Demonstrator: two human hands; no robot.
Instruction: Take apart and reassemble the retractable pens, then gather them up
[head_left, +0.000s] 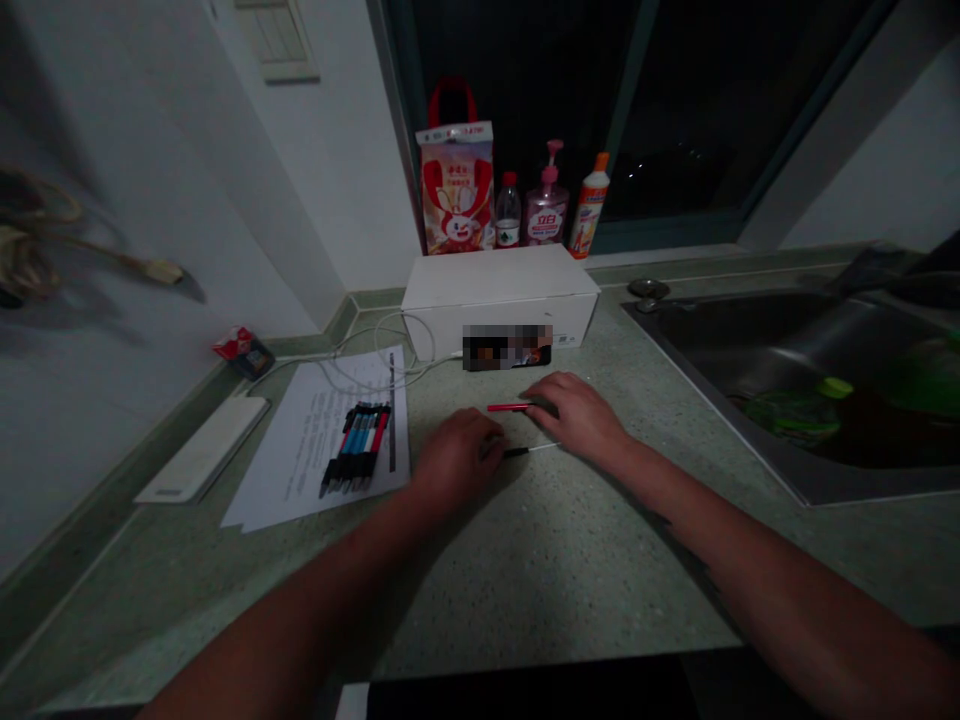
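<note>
At the middle of the counter, my left hand (459, 462) is closed with its fingertips round a black pen part (516, 452). A thin pale rod, which looks like a pen refill (544, 447), runs from that part toward the right. My right hand (581, 412) pinches the right end of a red pen barrel (507, 407), which points left just beyond the black part. Left of my hands, several assembled pens (358, 445) with black, blue, white and red bodies lie side by side on printed paper sheets (300, 430).
A phone (507, 352) leans on a white box (499, 285), with a white cable (352, 388) running left from it. A white slab (199, 455) lies by the left wall. A steel sink (780, 485) is at right; bottles (546, 210) and a bag (457, 190) stand behind the box.
</note>
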